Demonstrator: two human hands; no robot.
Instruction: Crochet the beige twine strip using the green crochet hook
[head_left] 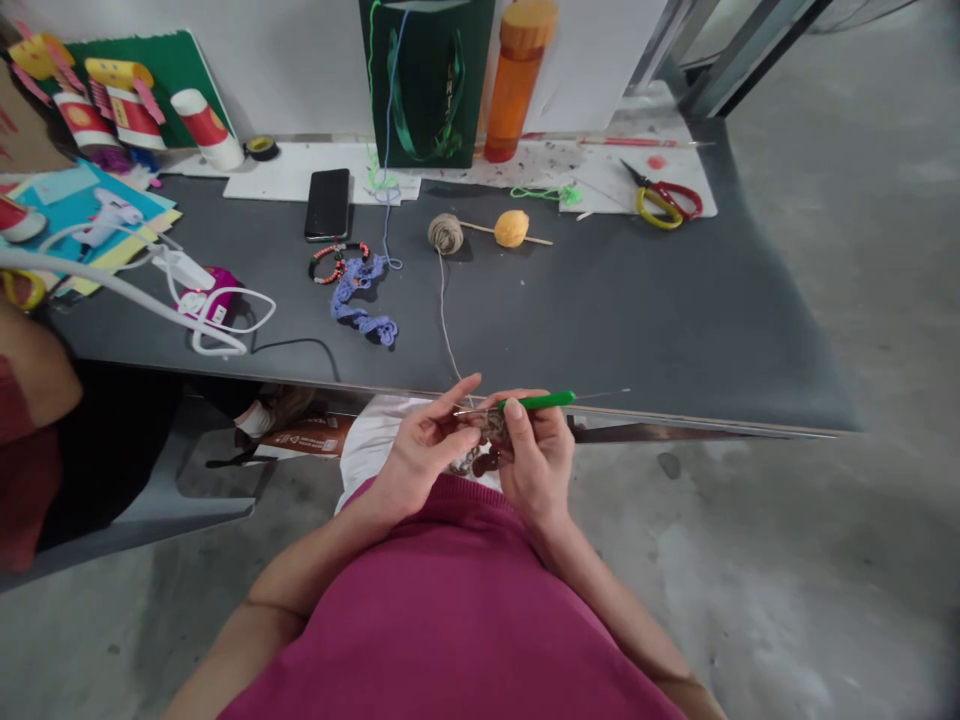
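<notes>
Left to right: a black smartphone [327,204], a beaded bracelet [339,263] and a lavender crocheted strip [361,303] lie on the grey table [622,330]. My left hand [422,450], fingers spread, touches a brown crocheted piece [489,435] held before my chest, just beyond the table edge. A tan yarn ball [445,233] on the table feeds a strand toward it. My right hand [536,462] pinches a green crochet hook [537,402] between thumb and fingers. Far right: yellow-and-red-handled scissors [661,202]. Lettering on a brown package [311,436] below is unreadable.

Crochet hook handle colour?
Bright green: the crochet hook's handle shows best in the head view.
</notes>
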